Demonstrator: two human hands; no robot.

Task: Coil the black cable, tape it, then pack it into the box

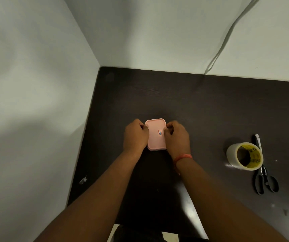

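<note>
Head view: your left hand [136,135] and right hand [177,137] flank the box [156,135], fingers curled on its lid edges; cable unseen, presumably inside. Press both sides evenly until it seats.

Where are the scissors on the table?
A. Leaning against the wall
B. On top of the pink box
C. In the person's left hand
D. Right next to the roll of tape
D. The scissors lie flat on the dark table beside the roll of tape, off to the right, while both hands are busy at the pink box.
</note>
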